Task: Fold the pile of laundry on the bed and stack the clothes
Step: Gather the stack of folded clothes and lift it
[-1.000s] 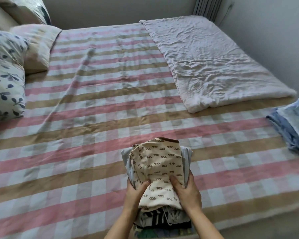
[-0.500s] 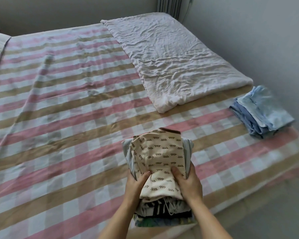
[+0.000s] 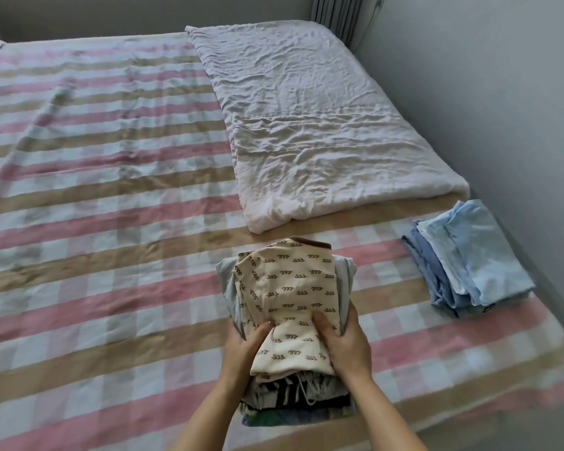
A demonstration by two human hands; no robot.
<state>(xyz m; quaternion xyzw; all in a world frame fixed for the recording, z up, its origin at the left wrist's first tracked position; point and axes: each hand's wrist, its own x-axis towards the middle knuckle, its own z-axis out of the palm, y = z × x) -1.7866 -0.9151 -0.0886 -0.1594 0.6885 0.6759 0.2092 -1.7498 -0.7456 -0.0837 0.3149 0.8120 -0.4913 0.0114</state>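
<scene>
A stack of folded clothes (image 3: pixel 290 288) is held up over the near edge of the bed, topped by a cream garment with small brown squiggles. Grey, striped and dark layers show beneath it. My left hand (image 3: pixel 245 345) grips the stack's left side with the thumb on top. My right hand (image 3: pixel 342 343) grips the right side the same way. A second pile of folded light-blue clothes (image 3: pixel 469 258) lies on the bed at the right.
The bed sheet (image 3: pixel 111 222) has pink, tan and white checks. A folded, crumpled white quilt (image 3: pixel 306 118) lies at the back right. A grey wall runs along the right, with a radiator (image 3: pixel 336 14) in the far corner.
The view has swung right: the pillows have left the frame and the blue pile is fully in sight. My hands still hold the stack the same way.
</scene>
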